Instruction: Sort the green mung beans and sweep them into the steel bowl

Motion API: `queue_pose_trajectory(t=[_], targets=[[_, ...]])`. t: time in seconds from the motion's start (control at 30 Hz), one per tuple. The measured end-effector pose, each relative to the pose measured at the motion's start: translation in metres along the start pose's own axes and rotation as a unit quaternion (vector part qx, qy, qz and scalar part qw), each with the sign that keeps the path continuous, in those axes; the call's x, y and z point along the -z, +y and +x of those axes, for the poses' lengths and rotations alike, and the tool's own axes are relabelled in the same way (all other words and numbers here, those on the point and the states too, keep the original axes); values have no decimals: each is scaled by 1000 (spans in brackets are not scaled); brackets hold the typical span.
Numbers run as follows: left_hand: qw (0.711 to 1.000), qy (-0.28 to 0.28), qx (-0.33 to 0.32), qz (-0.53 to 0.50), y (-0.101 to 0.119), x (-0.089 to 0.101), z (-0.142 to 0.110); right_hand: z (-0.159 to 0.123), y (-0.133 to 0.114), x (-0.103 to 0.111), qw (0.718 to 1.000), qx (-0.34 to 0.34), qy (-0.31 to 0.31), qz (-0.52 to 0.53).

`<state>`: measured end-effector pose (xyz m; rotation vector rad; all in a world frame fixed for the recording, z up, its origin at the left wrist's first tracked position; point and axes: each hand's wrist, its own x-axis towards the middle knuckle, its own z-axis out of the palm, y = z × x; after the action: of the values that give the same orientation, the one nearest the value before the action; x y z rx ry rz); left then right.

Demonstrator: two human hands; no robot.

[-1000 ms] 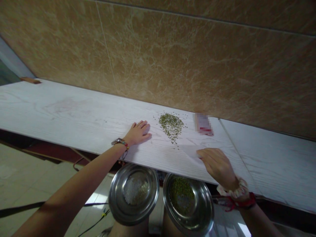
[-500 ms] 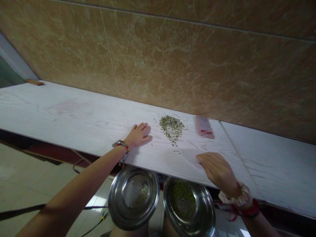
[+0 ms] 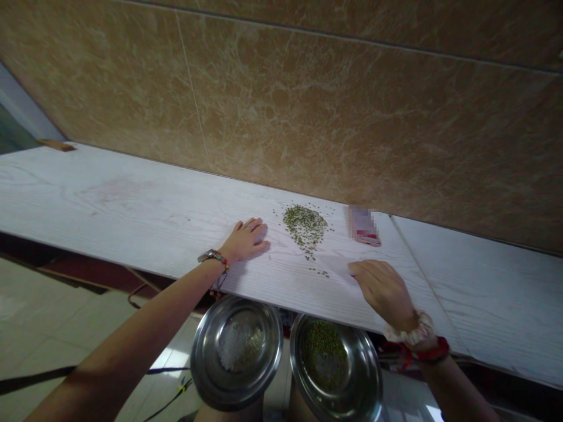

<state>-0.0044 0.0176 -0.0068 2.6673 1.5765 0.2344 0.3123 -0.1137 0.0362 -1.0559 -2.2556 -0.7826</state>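
Note:
A loose patch of mung beans lies on the white wood-grain board, with a few stray beans trailing toward the front. My left hand rests flat on the board left of the beans, fingers apart and holding nothing. To the right of the trail, my right hand is low over the board, its fingers pressed together. A pale patch shows by its fingertips, but I cannot make out whether it is a held sheet. Below the board edge, one metal bowl contains white grains and another metal bowl contains mung beans.
A phone-like flat object, partly blurred out, lies near the wall behind my right hand. The brown tiled wall bounds the board at the back. A small wooden piece sits at the far left end. Dark straps cross the floor at lower left.
My right hand has moved slightly away from me, toward the wall. A few more stray beans show at the front of the trail. My left hand keeps its place.

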Motion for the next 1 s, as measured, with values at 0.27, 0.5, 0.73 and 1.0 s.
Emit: queue_pose_trajectory(t=[0.27, 0.5, 0.73, 1.0], targets=[[1000, -16, 4, 11, 3, 4, 0, 6, -1, 1, 1000, 5, 15, 17], [1000, -24, 14, 10, 5, 6, 0, 15, -5, -1, 1000, 13, 2, 28], [1000, -16, 10, 1, 2, 2, 0, 10, -5, 9, 998, 19, 7, 57], [1000, -13, 6, -1, 2, 3, 0, 10, -4, 6, 999, 5, -1, 51]])
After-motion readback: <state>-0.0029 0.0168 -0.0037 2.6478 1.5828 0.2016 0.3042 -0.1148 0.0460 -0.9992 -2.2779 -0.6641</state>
